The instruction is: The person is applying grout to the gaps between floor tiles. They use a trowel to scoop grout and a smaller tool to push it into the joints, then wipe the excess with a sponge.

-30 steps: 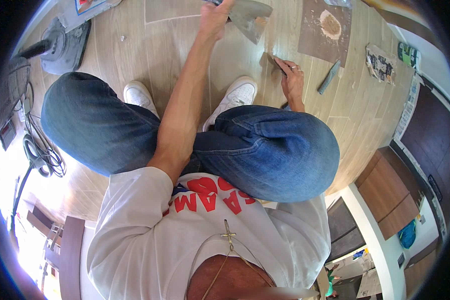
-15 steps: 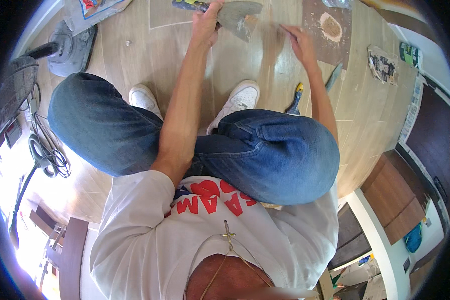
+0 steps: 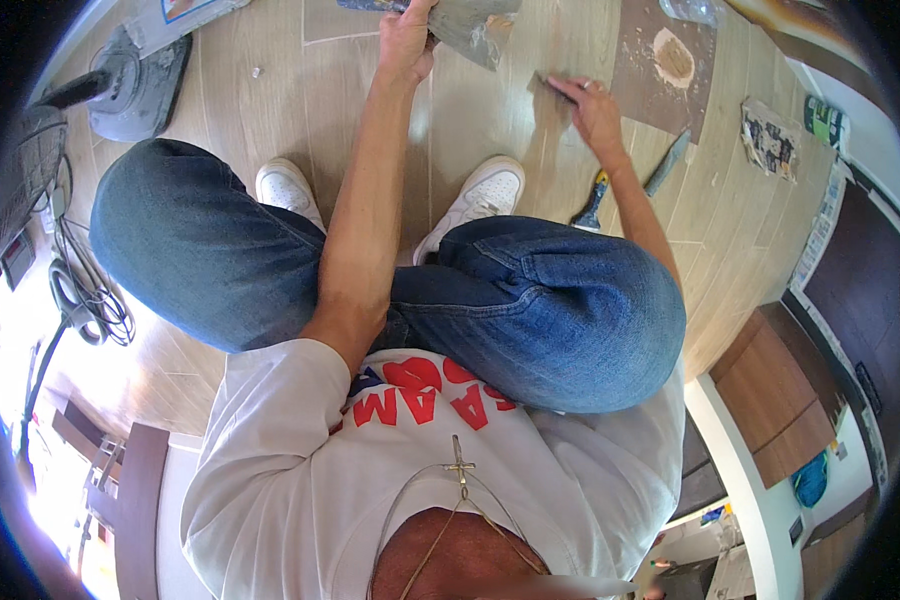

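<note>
1. Wood-look plank floor [image 3: 270, 110], pale brown, seams curving toward the rim; bright glare at the near left.
2. Left grip [image 3: 407, 47], bare hand at the end of an outstretched arm: fingers closed around a wide scraper.
3. Wide scraper [image 3: 473, 28], grey flared blade pointing right, pale smear near its edge; located far and about central, handle toward the left.
4. Right grip [image 3: 597, 115], bare hand with a ring: fingers pinching a small dark tool.
5. Small dark tool [image 3: 558, 90], slim, tip aimed left; located right of the wide scraper and nearer. Contact between tip and floor cannot be told.
6. Brown sheet [image 3: 642, 85], flat on the floor at the far right, scattered with pale specks.
7. Oval mound [image 3: 674, 60], pale rim and tan middle, lying on that sheet.
8. Grey-blue flat tool [image 3: 667, 163], on the floor just beside the sheet's near edge.
9. Yellow-and-dark-handled tool [image 3: 593, 203], on the floor between the right forearm and the right shoe.
10. White shoes [image 3: 485, 190], one pair, worn, planted on the floor.
11. Black stand base [image 3: 135, 95], on the floor at the far left.
12. Coiled cable [image 3: 98, 295], at the left, nearer than the base.
</note>
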Motion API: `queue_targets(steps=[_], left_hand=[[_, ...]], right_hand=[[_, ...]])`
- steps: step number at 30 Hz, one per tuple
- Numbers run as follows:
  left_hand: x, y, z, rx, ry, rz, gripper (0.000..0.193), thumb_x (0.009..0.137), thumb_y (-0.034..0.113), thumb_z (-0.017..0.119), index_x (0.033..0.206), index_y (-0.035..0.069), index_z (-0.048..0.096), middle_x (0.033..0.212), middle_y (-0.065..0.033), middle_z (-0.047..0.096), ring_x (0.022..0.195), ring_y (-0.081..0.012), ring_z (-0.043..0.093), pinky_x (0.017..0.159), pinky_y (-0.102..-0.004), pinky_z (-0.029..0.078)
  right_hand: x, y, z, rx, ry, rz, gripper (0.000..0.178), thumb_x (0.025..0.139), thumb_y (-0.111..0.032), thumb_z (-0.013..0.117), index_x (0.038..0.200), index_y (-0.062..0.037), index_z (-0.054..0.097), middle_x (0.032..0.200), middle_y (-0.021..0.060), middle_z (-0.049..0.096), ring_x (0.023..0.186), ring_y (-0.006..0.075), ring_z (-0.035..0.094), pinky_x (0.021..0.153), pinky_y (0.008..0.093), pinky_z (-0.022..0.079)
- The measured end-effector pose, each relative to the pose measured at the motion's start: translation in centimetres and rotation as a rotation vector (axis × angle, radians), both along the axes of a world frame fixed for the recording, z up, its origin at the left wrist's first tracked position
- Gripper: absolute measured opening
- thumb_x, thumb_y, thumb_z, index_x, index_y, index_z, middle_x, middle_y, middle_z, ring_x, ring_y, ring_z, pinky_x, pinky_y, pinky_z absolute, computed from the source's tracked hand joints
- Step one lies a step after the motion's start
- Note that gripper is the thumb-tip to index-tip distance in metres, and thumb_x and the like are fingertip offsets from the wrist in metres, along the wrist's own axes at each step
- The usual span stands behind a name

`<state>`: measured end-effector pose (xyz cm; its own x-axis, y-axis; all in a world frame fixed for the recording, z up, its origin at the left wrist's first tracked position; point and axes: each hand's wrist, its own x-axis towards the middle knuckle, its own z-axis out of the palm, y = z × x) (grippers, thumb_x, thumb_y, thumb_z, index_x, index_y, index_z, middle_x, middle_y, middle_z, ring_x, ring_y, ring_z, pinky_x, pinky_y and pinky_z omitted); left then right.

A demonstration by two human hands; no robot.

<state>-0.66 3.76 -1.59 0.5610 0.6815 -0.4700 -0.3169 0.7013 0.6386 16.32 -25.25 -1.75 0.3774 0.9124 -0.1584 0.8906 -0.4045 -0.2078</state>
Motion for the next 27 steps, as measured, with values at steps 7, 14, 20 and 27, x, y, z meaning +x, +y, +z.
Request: queue_targets(steps=[7,14,20,27], left_hand=[[1.0,-1.6,-2.7,-0.04,-0.045,-0.063,0.008,0.095,0.016,0.068,0.097,0.009,0.068,0.088,-0.0015,0.068,0.08,-0.0145,0.066,0.07,-0.0315,0.054],[1.0,-1.5,-0.7,-0.067,-0.043,0.023,0.009,0.095,0.017,0.068,0.097,0.008,0.068,0.09,-0.0036,0.068,0.082,-0.0146,0.066,0.07,-0.0315,0.054],[0.2,-1.1,-1.5,-0.045,-0.024,-0.047,0.012,0.095,0.017,0.069,0.096,0.006,0.068,0.089,-0.0032,0.067,0.08,-0.0146,0.065,0.069,-0.0316,0.054],[0.7,-1.5,-1.3,-0.032,-0.006,-0.061,0.014,0.094,0.021,0.072,0.094,0.007,0.069,0.085,-0.002,0.067,0.077,-0.0142,0.065,0.068,-0.03,0.053]], right_hand=[[-9.4,-7.0,2.4,-0.049,0.027,-0.116,0.065,0.078,0.002,0.069,0.133,-0.0324,0.069,0.127,0.0006,0.066,0.118,0.0281,0.06,0.099,0.0452,0.048],[-9.9,-8.8,2.9,0.016,0.116,-0.206,0.08,0.073,0.015,0.064,0.14,-0.0279,0.064,0.13,0.0036,0.064,0.121,0.0308,0.058,0.101,0.0445,0.047],[-12.2,-7.5,0.1,0.072,-0.056,-0.27,0.082,0.07,0.01,0.068,0.141,-0.031,0.063,0.13,0.0033,0.062,0.121,0.0301,0.058,0.102,0.0471,0.046],[-9.3,-8.5,1.4,0.13,0.16,-0.25,0.069,0.076,0.009,0.064,0.135,-0.0257,0.069,0.122,0.0064,0.069,0.112,0.031,0.063,0.094,0.0433,0.05]])
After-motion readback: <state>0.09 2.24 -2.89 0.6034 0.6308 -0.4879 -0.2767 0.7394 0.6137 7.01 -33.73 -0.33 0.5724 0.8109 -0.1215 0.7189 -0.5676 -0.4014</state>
